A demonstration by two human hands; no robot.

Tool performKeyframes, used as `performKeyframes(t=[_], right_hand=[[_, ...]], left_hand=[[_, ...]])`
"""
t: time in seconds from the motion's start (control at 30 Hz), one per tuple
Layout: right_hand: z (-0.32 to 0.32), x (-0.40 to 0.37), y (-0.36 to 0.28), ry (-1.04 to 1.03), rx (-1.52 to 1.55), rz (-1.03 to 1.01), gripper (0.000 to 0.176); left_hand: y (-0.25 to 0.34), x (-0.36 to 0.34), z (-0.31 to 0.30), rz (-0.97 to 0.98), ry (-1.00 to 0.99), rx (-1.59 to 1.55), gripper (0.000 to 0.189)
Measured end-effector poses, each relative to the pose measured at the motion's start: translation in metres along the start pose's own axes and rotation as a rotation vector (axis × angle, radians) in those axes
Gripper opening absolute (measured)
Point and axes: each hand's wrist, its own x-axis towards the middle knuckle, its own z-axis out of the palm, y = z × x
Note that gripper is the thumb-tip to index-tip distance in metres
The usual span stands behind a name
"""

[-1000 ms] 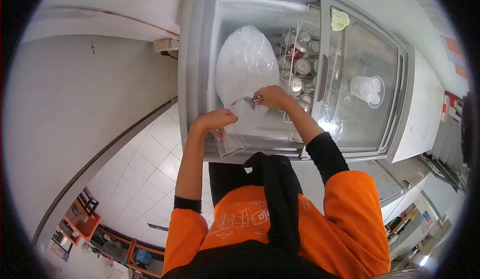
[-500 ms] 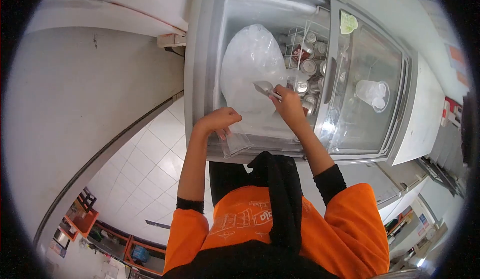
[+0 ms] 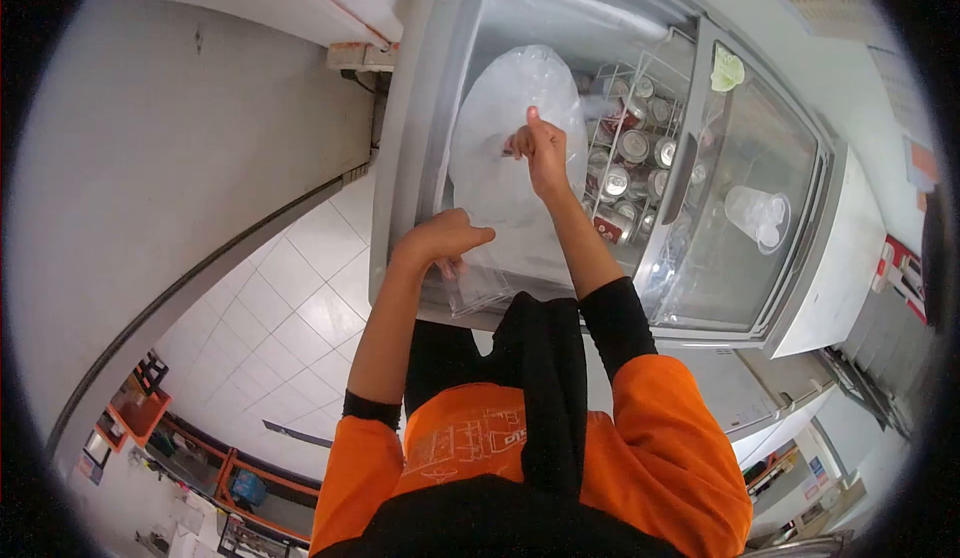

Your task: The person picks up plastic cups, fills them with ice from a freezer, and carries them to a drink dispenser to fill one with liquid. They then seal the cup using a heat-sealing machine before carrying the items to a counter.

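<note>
Left hand (image 3: pixel 442 240) pinches a clear container (image 3: pixel 478 293) near the ice bag (image 3: pixel 512 190), presumably for easy reach; right hand (image 3: pixel 540 150), above the ice bag, grips a mostly hidden scoop (image 3: pixel 508 150).

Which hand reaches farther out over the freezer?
The right hand, above the middle of the white bag; the left hand is nearer the orange shirt, holding a clear plastic container.

Soft, fairly bright light fills the freezer (image 3: pixel 412 173), where the ice bag (image 3: pixel 510 103) washes out to near white. Glare whitens the freezer's glass lid (image 3: pixel 755 143); small glints dot the cans (image 3: pixel 632 146). Left of the freezer, the panel (image 3: pixel 200 158) looks duller, its edge bowed by fisheye distortion. Far from the freezer, detail softens into black corners.
</note>
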Motion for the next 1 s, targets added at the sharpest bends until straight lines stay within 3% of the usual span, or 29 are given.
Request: performKeyframes(t=[0.07, 0.13, 0.2, 0.23, 0.3, 0.43, 0.53, 0.6, 0.63, 0.7, 0.8, 0.87, 0.9, 0.93, 0.97, 1.0], right_hand=[[0.009, -0.004, -0.003, 0.013, -0.105, -0.025, 0.051], [0.017, -0.019, -0.014, 0.029, -0.208, -0.051, 0.052], [0.014, -0.042, -0.037, -0.072, -0.294, -0.301, 0.052], [0.014, -0.054, -0.042, -0.078, -0.297, -0.295, 0.052], [0.014, -0.069, -0.048, -0.161, -0.116, -0.396, 0.052], [0.008, -0.065, -0.023, -0.173, -0.233, -0.315, 0.048], [0.035, -0.072, -0.069, -0.182, -0.236, -0.238, 0.051], [0.06, -0.077, -0.109, -0.455, 0.097, -0.498, 0.051], [0.048, -0.067, -0.081, -0.466, 0.097, -0.494, 0.051], [0.008, -0.05, 0.007, -0.243, -0.633, -0.309, 0.048], [0.013, -0.044, 0.029, -0.327, -0.541, -0.225, 0.046], [0.02, -0.039, 0.007, -0.239, -0.606, -0.568, 0.045], [0.039, -0.038, -0.035, -0.189, -0.833, -0.892, 0.046], [0.041, -0.044, -0.053, -0.092, -0.714, -0.478, 0.047], [0.047, -0.049, -0.07, -0.095, -0.716, -0.481, 0.047], [0.052, -0.054, -0.085, -0.152, -0.378, -0.43, 0.047]], left_hand=[[0.001, 0.001, 0.0, -0.034, -0.016, 0.02, 0.063], [0.0, -0.001, 0.001, 0.027, 0.038, 0.015, 0.049], [0.002, -0.004, -0.002, 0.033, 0.028, 0.005, 0.049], [0.003, -0.006, -0.002, 0.043, 0.011, 0.003, 0.048], [0.005, -0.008, -0.003, 0.038, 0.016, 0.003, 0.048], [0.007, -0.01, -0.005, 0.034, 0.025, 0.028, 0.049], [0.006, -0.012, -0.006, 0.007, 0.033, 0.087, 0.059], [0.002, -0.007, -0.004, 0.009, 0.036, 0.102, 0.06], [0.0, -0.004, -0.004, 0.015, 0.048, 0.124, 0.061], [-0.005, 0.002, -0.001, 0.034, 0.001, 0.092, 0.061], [0.0, -0.001, -0.01, 0.067, 0.024, 0.047, 0.06], [-0.007, -0.006, 0.003, 0.035, -0.001, 0.006, 0.058], [-0.006, -0.003, 0.005, 0.034, -0.011, 0.034, 0.057], [-0.003, 0.001, -0.003, 0.047, 0.021, 0.065, 0.056], [-0.006, 0.005, -0.003, 0.05, 0.024, 0.063, 0.056], [-0.01, 0.01, 0.001, 0.081, 0.029, 0.061, 0.056]])
